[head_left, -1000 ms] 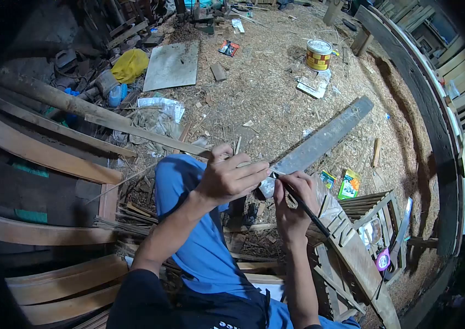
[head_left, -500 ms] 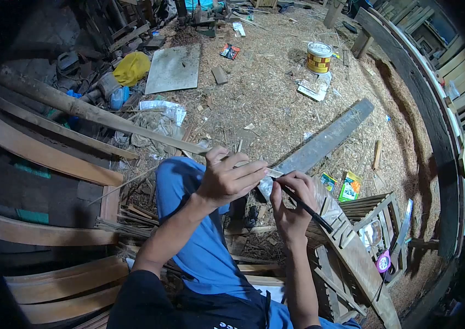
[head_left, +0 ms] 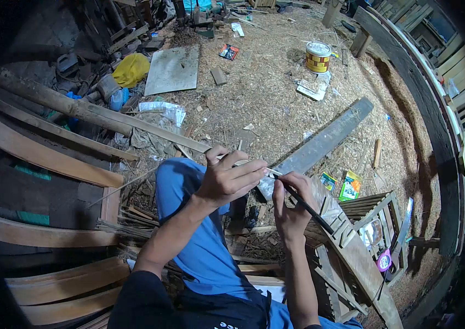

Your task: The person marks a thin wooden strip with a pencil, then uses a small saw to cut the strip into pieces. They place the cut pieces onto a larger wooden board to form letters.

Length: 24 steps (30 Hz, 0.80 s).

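My left hand [head_left: 231, 178] is closed round the near end of a long thin wooden strip [head_left: 169, 137], which runs up and to the left. My right hand [head_left: 293, 205] grips a slim tool with a long black handle [head_left: 316, 216], its fingers wrapped near the front end. The tool's narrow pale blade [head_left: 271, 171] points at my left fingertips; whether it touches the strip is hidden by the fingers. Both hands are close together above my blue-trousered knee [head_left: 180, 178].
A wide grey plank [head_left: 325, 137] lies on shavings ahead. Right of my hands are a wooden board [head_left: 361, 274], a slatted wooden frame [head_left: 394, 219], a purple tape measure [head_left: 384, 260] and a saw blade [head_left: 405, 222]. Curved wooden pieces [head_left: 51, 236] stand at left; a paint can [head_left: 318, 57] stands farther off.
The tool's blade has turned and now shows a thinner edge. My right hand has shifted very slightly; my left hand is almost still.
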Motion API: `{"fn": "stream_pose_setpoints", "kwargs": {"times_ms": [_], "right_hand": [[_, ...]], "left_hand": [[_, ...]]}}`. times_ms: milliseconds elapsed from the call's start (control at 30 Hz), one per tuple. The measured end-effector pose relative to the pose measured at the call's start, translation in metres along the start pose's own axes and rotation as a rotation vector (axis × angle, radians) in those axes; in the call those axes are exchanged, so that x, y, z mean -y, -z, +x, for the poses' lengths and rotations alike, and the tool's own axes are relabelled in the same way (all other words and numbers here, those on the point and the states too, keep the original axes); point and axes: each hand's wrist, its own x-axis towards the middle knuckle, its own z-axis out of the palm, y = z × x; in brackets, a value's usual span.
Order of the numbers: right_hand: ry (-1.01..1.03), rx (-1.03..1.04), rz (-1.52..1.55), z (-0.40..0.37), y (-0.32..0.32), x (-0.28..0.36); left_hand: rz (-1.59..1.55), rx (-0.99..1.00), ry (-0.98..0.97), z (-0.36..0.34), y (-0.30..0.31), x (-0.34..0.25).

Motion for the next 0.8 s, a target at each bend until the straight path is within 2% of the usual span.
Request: {"fn": "stream_pose_setpoints", "kwargs": {"times_ms": [367,467,633,800], "right_hand": [[0.034,0.049,0.006,-0.0012,0.0015,0.0014],[0.022,-0.019,-0.007,0.0027,0.0003,0.0055],[0.009,0.067,0.003,-0.001,0.0004,0.002],[0.007,0.016,-0.009,0.0008,0.0018,0.006]], "left_hand": [[-0.037,0.008,0.022,-0.0038,-0.0009,-0.0004],[-0.028,0.011,0.014,-0.0042,-0.0006,0.0002],[-0.031,0.009,0.025,-0.0058,-0.0008,0.0016],[-0.088,-0.01,0.025,-0.0002,0.001,-0.0006]]}}
